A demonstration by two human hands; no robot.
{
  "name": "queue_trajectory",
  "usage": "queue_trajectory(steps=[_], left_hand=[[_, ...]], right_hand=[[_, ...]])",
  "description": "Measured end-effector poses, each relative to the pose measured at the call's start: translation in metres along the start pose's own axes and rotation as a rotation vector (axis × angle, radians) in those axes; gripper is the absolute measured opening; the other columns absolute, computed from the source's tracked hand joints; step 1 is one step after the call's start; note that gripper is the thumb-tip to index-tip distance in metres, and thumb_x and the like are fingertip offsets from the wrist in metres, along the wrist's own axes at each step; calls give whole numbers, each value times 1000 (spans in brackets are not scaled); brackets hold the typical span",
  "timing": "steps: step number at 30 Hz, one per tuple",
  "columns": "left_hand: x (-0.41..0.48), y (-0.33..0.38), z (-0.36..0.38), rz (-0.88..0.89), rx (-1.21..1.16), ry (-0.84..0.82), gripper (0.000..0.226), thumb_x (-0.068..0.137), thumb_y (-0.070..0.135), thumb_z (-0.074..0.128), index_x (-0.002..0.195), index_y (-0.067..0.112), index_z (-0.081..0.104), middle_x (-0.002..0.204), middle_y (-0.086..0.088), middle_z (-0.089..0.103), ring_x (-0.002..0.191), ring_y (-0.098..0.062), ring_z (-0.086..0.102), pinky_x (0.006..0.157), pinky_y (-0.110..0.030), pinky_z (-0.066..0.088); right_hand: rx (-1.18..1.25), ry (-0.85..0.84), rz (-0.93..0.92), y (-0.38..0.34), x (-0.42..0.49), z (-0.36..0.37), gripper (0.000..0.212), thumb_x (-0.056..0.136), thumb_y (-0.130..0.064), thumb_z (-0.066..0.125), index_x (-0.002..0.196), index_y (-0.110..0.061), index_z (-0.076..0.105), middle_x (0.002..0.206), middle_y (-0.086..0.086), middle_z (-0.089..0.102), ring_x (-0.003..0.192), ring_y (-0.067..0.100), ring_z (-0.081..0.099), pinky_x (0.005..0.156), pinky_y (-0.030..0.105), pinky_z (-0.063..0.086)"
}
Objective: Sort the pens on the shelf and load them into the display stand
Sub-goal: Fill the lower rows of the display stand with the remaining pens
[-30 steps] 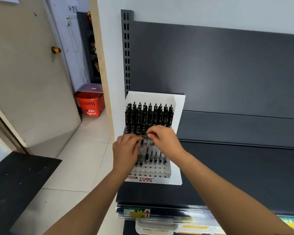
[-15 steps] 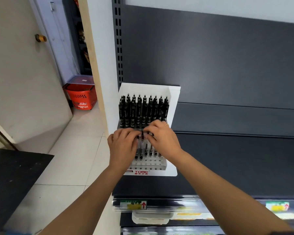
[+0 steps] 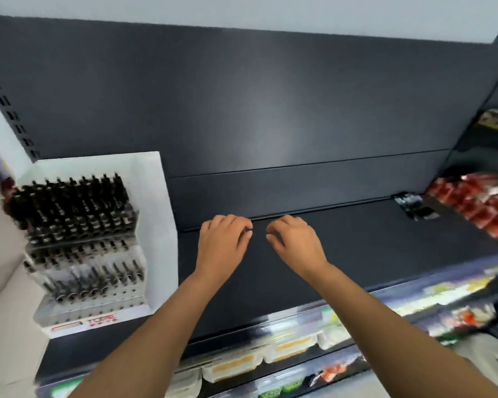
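The white display stand [image 3: 153, 196] sits at the left end of the dark shelf [image 3: 371, 245]. Its upper tiers are packed with black pens [image 3: 69, 208], and the lower tiers hold a few more. My left hand [image 3: 223, 244] and my right hand [image 3: 295, 244] hover side by side over the bare shelf, to the right of the stand and apart from it. Both have loosely curled fingers, and I see nothing held in either. Red packs [image 3: 477, 208] and a black pack [image 3: 413, 206] lie at the shelf's right end. The whole view is blurred by motion.
The shelf's dark back panel [image 3: 256, 110] rises behind my hands. Below the shelf's front edge runs a price-tag strip [image 3: 296, 340] with more goods under it. Pale floor [image 3: 0, 340] shows at the far left.
Both hands have left the middle of the stand and moved right over the bare shelf. The view has swung right, so the doorway and red basket are out of sight.
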State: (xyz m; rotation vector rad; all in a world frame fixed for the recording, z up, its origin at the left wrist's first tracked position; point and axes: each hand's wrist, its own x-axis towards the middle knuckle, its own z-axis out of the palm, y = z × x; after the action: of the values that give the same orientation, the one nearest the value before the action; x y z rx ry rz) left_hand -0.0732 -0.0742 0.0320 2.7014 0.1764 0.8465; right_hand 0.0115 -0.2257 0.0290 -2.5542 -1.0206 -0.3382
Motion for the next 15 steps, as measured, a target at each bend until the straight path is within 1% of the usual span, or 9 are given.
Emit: queue_trajectory(steps=[1,4,7,11,15], left_hand=[[6,21,13,10,-15,-39,9,89,24,58,94,23,65,92,9,66,89,-21,58,80,-33,36],[30,93,56,66,-66,-119,15,94,27,50,102,24,62,100,10,63,97,-17,53,85,-29,31],[51,141,93,117,-91,-170,16,95,29,47,105,26,59,102,12,62,99,-15,51,87,-29,31],[82,187,143,168,-102,-263,16,96,28,46,106,25,58,99,11,62,97,-15,52,87,-30,33],[119,223,206,194,-129,-380,18,95,28,47,110,26,57,99,10,61,97,-14,53,86,-28,36]], right_hand=[[-16,-11,23,22,-6,-8,23,93,-30,54,108,-18,66,107,2,63,100,27,56,82,38,47],[-49,-25,97,96,-28,-38,26,95,-32,49,114,-20,63,113,1,61,104,25,54,86,37,46],[-69,-53,180,156,-44,-61,27,97,-32,47,117,-20,61,116,1,59,108,25,52,87,35,45],[-84,-80,313,230,-56,-77,27,97,-31,46,118,-20,60,116,2,57,109,26,51,83,33,45],[-75,-123,428,305,-51,-83,28,97,-30,47,119,-20,60,117,2,56,111,26,51,82,35,47]])
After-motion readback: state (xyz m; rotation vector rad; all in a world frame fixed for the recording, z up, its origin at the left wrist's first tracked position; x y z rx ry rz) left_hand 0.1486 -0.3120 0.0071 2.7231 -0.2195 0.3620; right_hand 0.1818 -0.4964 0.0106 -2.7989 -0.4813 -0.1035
